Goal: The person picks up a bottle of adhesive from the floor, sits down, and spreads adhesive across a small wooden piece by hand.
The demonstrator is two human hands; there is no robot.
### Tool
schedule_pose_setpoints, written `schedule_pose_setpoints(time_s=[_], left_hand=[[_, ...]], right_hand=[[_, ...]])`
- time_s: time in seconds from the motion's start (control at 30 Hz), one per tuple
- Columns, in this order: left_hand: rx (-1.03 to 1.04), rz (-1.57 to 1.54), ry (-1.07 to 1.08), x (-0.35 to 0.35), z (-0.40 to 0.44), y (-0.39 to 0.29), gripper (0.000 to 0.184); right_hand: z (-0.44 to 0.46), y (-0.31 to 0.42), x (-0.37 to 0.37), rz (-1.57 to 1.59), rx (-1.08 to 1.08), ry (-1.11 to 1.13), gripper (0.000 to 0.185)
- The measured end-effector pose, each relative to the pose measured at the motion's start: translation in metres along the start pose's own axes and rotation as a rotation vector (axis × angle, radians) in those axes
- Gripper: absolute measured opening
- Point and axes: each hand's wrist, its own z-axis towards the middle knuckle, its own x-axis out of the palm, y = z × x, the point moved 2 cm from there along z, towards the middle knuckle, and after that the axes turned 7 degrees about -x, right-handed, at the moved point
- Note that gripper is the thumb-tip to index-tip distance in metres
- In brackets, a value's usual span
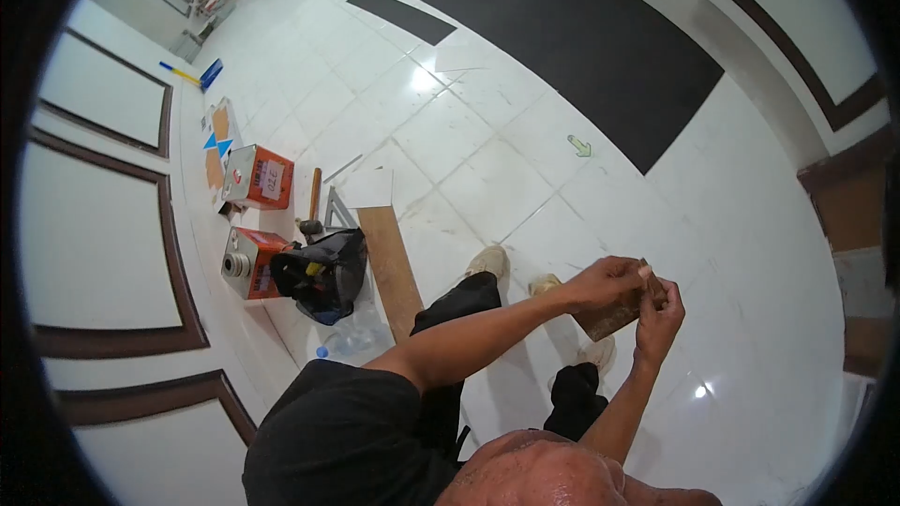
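A small brown wood-look piece (pixel 609 319), flat with a straight lower edge, is held up in front of me above the tiled floor. My left hand (pixel 605 283) is closed on its upper edge, fingers bent over it. My right hand (pixel 660 317) pinches the same piece at its right side, close to the left fingertips. A small pale spot shows between the two hands; I cannot tell what it is. Below the piece are my shoes (pixel 596 356) on the white tiles.
Left of me stand two orange-red metal cans (pixel 273 180), a black tool bag (pixel 328 272), a mallet (pixel 313 201), a metal square (pixel 338 211) and a brown plank (pixel 386 258). A clear plastic bottle (pixel 356 339) lies nearby. A long black sheet (pixel 562 28) covers the floor ahead.
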Motion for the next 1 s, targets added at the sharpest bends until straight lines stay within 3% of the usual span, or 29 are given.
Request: schedule_pose_setpoints(time_s=[0.07,0.1,0.17,0.2,0.23,0.3,0.33,0.5,0.63,0.7,0.93,1.0], left_hand=[[0.027,-0.099,-0.043,0.0,0.015,0.015,0.044],[0.441,0.504,-0.239,-0.006,0.023,0.03,0.041],[0.301,0.731,-0.096,-0.013,0.027,0.027,0.05],[-0.165,0.036,-0.125,-0.008,0.007,-0.009,0.052],[-0.171,0.081,-0.154,-0.015,0.013,0.003,0.051],[-0.127,-0.169,-0.148,-0.004,-0.006,-0.024,0.048],[-0.131,-0.184,-0.151,-0.003,-0.01,-0.021,0.047],[-0.099,-0.067,-0.143,0.006,-0.008,-0.022,0.046],[-0.045,-0.106,-0.127,0.02,-0.005,-0.02,0.045],[-0.049,-0.079,-0.163,0.018,-0.003,-0.022,0.043],[-0.113,-0.01,-0.171,0.014,-0.001,-0.014,0.043],[-0.074,-0.08,-0.207,0.015,0.0,-0.013,0.043]], right_hand=[[0.005,0.01,-0.001,0.058,-0.083,-0.033,0.026],[0.005,-0.001,-0.007,0.118,-0.057,-0.043,0.026],[0.006,-0.002,-0.014,0.142,-0.019,0.058,0.025],[0.011,0.009,-0.011,0.212,-0.033,0.055,0.03],[0.008,0.005,-0.011,0.35,0.053,0.04,0.035],[-0.001,0.006,-0.017,0.561,0.169,0.102,0.045],[-0.004,0.004,-0.013,0.619,0.191,0.015,0.05],[0.001,0.008,-0.007,0.019,0.135,-0.024,0.048],[-0.001,0.003,-0.015,0.035,0.088,-0.095,0.038],[0.001,0.002,-0.02,0.192,0.013,-0.091,0.032],[-0.003,-0.01,-0.021,0.447,0.013,-0.062,0.032],[-0.009,-0.006,-0.024,0.58,0.235,-0.075,0.028]])
